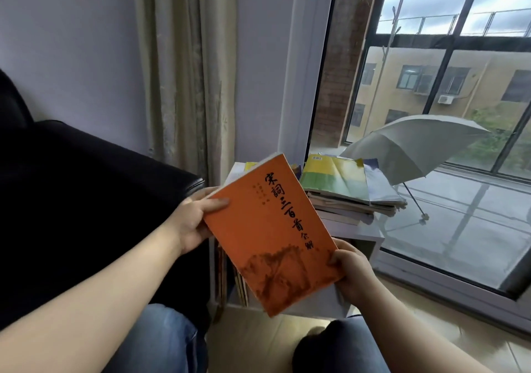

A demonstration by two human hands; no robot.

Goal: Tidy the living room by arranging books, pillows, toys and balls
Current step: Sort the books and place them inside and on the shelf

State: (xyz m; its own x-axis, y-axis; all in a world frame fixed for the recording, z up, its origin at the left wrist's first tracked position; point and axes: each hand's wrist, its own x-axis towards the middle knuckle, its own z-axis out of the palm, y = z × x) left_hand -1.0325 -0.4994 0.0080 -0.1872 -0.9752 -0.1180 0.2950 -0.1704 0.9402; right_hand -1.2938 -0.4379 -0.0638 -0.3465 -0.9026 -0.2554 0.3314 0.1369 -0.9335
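An orange book (267, 229) with black lettering is held tilted in front of me, above a small white shelf unit (365, 236). My left hand (192, 220) grips its upper left edge, thumb on the cover. My right hand (352, 272) grips its lower right corner, thumb on the cover. A stack of books and magazines (339, 194) lies on top of the shelf unit, a yellow-green cover uppermost. More books (240, 282) stand upright inside the unit, partly hidden by the orange book.
A black sofa (86, 200) fills the left side, its arm next to the shelf unit. A beige curtain (178, 71) hangs by the wall. A glass door (431, 114) is on the right; an open grey umbrella (413, 145) sits outside. My knees are below.
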